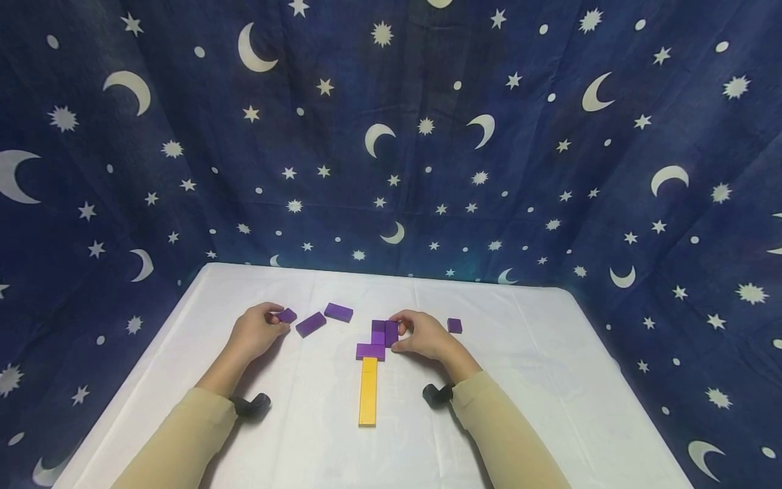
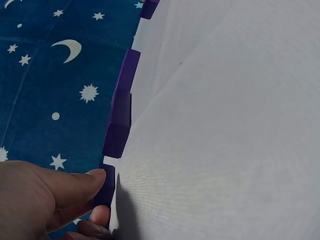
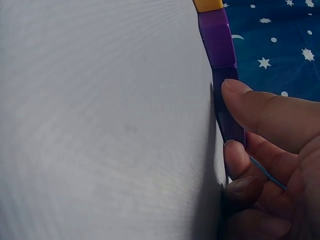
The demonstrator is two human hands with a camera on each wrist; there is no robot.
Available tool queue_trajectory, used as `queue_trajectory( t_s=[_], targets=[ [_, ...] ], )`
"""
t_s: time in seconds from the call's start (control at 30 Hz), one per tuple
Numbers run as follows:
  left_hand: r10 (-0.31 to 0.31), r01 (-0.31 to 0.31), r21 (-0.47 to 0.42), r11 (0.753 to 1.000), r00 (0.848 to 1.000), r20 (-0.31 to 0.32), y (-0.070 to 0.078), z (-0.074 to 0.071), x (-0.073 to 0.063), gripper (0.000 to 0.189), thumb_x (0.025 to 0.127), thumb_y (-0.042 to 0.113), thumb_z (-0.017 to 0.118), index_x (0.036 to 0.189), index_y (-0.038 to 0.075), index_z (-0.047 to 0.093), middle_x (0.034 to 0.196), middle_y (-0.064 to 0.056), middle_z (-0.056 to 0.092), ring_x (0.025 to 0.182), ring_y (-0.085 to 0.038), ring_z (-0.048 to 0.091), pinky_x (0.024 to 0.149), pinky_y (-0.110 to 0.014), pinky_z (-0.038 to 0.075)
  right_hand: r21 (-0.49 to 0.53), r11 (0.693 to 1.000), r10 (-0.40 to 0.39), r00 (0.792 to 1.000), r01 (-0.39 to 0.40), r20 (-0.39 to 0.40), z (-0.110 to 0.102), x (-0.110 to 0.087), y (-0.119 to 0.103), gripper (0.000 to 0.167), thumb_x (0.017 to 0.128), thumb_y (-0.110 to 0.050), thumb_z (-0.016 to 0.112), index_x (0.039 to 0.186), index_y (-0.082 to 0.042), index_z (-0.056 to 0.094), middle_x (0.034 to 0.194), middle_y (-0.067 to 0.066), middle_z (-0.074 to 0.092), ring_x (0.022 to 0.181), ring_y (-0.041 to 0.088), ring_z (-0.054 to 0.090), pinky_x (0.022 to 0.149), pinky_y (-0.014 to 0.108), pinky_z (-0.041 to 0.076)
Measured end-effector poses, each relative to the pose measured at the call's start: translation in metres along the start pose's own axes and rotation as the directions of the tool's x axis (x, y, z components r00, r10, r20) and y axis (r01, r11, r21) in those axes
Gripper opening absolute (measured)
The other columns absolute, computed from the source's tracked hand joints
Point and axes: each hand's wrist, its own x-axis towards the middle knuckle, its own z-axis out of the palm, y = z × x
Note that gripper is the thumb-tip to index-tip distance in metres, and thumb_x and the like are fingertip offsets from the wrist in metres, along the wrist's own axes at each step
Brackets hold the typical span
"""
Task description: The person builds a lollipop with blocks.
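My left hand [image 1: 256, 331] pinches a small purple block [image 1: 286, 315] at the table's left side; in the left wrist view the thumb and a finger lie against that block [image 2: 106, 187]. My right hand [image 1: 427, 335] pinches an upright-lying purple rectangular block [image 1: 392, 333] between thumb and fingers. It lies against another purple block [image 1: 378, 331] on its left. Just below them a purple block [image 1: 370, 352] lies crosswise, touching the top of a long yellow strip [image 1: 368, 397], which has a seam near its upper end. The right wrist view shows the gripped block [image 3: 230, 112] in shadow.
Two loose purple blocks, one slanted [image 1: 311, 324] and one farther back [image 1: 339, 312], lie right of my left hand. A small purple block [image 1: 455, 326] sits beyond my right hand. The white-covered table [image 1: 305, 421] meets a dark blue star-patterned curtain [image 1: 391, 136].
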Motion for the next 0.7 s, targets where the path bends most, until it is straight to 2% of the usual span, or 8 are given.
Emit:
queue_trajectory(
  t_s=[0.47,0.7],
  targets=[
    [0.006,-0.005,0.028,1.000,1.000,-0.030,0.0000,0.0044,0.0028,0.035,0.100,0.016,0.073,0.131,0.000,0.068,0.095,-0.011,0.068,0.092,-0.029,0.062,0.085,-0.047,0.049,-0.011,1.000,0.009,1.000,-0.009,-0.001,0.0003,0.0005,-0.0007,0.057,0.078,-0.019,0.095,0.130,-0.020,0.073,0.094,-0.003,0.063,0.100,0.019,0.058,0.099,0.045,0.046],
    [0.031,-0.031,0.040,0.999,1.000,0.002,-0.0004,0.0019,0.0007,0.034,0.102,0.014,0.071,0.133,0.000,0.068,0.109,-0.018,0.071,0.103,-0.035,0.065,0.094,-0.056,0.051,-0.007,1.000,0.010,1.000,-0.010,-0.003,0.0004,-0.0001,-0.0006,0.057,0.078,-0.018,0.095,0.130,-0.020,0.073,0.094,-0.003,0.063,0.099,0.019,0.058,0.099,0.045,0.046]
  ],
)
